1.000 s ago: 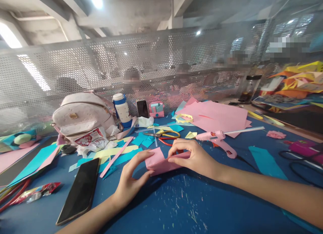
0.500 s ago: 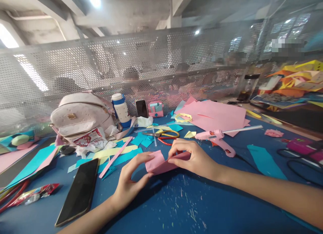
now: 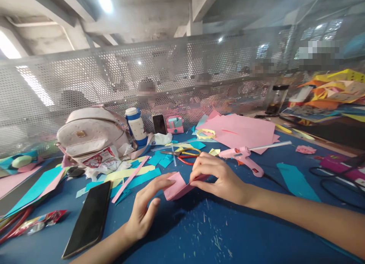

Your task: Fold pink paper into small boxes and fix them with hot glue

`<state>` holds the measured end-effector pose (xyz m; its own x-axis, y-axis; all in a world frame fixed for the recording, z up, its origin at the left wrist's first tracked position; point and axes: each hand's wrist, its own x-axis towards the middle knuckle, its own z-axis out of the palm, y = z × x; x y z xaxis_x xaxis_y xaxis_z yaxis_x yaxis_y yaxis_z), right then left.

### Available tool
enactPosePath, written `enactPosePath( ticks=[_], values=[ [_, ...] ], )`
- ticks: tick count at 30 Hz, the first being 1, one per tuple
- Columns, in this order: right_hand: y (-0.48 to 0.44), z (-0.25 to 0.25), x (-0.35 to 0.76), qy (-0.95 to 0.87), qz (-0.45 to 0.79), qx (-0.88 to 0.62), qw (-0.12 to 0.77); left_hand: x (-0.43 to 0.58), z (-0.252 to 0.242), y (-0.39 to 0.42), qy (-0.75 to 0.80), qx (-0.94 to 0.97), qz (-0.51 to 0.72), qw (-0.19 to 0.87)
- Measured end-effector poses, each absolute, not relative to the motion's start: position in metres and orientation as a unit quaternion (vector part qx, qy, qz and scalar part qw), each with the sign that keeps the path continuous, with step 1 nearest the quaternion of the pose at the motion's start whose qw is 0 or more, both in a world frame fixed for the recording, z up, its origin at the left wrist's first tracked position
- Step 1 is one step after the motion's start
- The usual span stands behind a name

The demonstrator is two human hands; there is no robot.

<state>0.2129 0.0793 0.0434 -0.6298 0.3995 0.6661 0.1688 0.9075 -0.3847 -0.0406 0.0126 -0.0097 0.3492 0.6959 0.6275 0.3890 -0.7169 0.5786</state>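
Blue table (image 3: 256,233); scissors (image 3: 179,154), glue gun (image 3: 241,156) beyond folded pink paper (image 3: 176,188)

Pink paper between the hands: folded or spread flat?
Folded: the pink paper, pinched by the right hand, shows panels meeting at an angle rather than one flat sheet.

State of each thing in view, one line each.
Pink folded paper: creased, held up at its right end
Right hand: pinching it
Left hand: fingers at its left end, thumb apart
Glue gun: lying down, stick inserted, power unclear
Scissors: lying down, blade opening unclear
Near phone: flat, screen dark
Far phone: upright, screen dark
Bottle: upright, lid on
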Motion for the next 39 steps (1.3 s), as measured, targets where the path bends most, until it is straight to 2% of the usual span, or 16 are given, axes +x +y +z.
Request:
enactPosePath(
  ticks=[7, 13, 32, 39],
  values=[
    [0.079, 0.043, 0.213, -0.893, 0.113, -0.161, 0.404, -0.036, -0.006, 0.011, 0.341, 0.790, 0.482, 0.168],
    [0.078, 0.044, 0.215, -0.903, 0.042, -0.145, 0.402, -0.021, 0.008, 0.000, 0.354, 0.770, 0.481, 0.226],
    [0.073, 0.081, 0.199, -0.938, -0.157, -0.080, 0.297, -0.024, 0.053, 0.013, 0.387, 0.804, 0.331, 0.308],
    [0.072, 0.086, 0.193, -0.947, -0.166, -0.080, 0.263, -0.023, 0.053, 0.011, 0.406, 0.792, 0.331, 0.314]
  ],
)
